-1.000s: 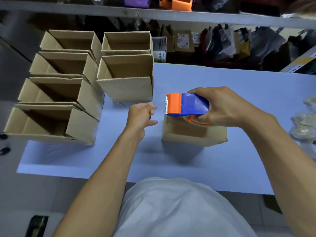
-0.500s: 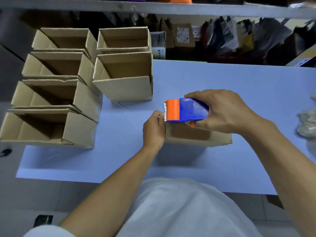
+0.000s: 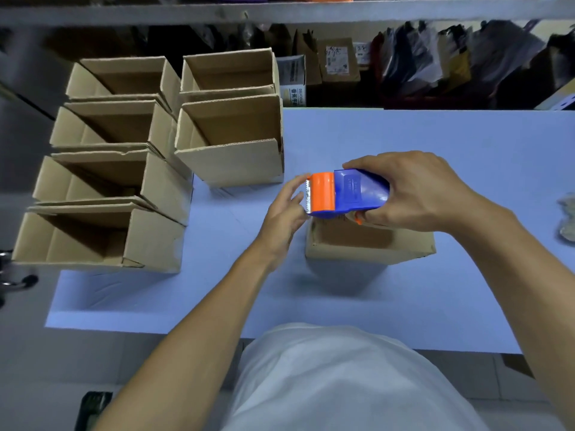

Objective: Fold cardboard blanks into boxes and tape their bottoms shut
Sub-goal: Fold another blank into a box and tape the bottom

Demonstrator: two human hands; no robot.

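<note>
My right hand (image 3: 417,191) grips the tape gun (image 3: 345,194), fingers curled over its blue body, holding it just above the box (image 3: 370,241) — orange cutter end pointing left. My left hand (image 3: 284,209) is at that cutter end, fingers loosely extended and touching the orange head by the blade; can't tell if it pinches any tape. The box sits on the blue table (image 3: 435,290) about mid-table, toward the near edge. Six finished boxes (image 3: 230,144), open side showing, are packed at the table's left side up to the far-left corner, some overhanging the left edge. A shelf (image 3: 404,66) of bags and small cartons runs behind the far edge. Pale packets (image 3: 567,219) lie at the right edge — blurry.
</note>
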